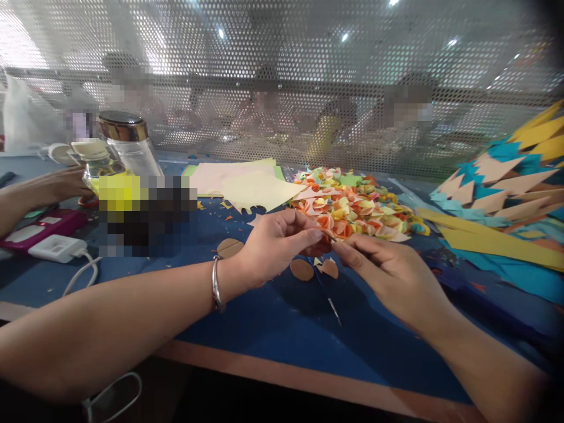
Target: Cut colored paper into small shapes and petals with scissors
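Note:
Over the blue table my left hand [277,244] pinches a small orange-red paper piece [321,243], partly hidden by its fingers. My right hand [392,270] meets it from the right, thumb and fingers closed at the paper's edge; what exactly sits between those fingertips is too small to make out. Just below are a round brown disc [302,270] and a torn brown piece [329,268]. A thin tool with a metal tip [335,311] lies on the table under the hands. Behind them spreads a heap of folded colored paper pieces [348,205].
Pale paper sheets [211,178] lie at the back. On the right stand layered yellow, teal and tan paper points [497,182]. At left are a bottle [132,153], a white charger [57,248] with a cable, and another person's hand [66,185]. A perforated screen [273,47] closes the back.

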Motion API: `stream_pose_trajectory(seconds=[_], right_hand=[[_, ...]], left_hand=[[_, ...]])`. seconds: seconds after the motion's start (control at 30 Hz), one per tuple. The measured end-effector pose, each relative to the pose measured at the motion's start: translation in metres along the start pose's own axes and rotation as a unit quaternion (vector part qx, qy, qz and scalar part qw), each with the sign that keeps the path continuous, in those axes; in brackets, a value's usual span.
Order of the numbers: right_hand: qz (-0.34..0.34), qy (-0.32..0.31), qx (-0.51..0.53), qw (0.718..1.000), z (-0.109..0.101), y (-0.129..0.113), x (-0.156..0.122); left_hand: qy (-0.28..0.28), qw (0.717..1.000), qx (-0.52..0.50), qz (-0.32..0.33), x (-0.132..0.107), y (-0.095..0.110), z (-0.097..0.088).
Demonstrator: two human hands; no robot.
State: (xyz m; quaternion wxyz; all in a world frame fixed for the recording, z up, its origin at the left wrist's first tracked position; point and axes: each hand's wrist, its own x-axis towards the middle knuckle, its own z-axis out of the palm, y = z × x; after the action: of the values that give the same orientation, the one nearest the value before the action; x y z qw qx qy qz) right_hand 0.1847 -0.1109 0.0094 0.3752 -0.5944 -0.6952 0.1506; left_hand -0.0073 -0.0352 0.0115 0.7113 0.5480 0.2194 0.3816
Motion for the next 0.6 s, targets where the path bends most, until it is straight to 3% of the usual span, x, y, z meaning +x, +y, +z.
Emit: stream_pose_trajectory(seconds=[0.6], right_hand=[[-0.008, 0.0, -0.017, 1.0, 0.0007, 0.0013, -0.0005]], left_hand=[[0.002, 1.0, -0.001, -0.03, -0.0008, 0.001, -0.0012]])
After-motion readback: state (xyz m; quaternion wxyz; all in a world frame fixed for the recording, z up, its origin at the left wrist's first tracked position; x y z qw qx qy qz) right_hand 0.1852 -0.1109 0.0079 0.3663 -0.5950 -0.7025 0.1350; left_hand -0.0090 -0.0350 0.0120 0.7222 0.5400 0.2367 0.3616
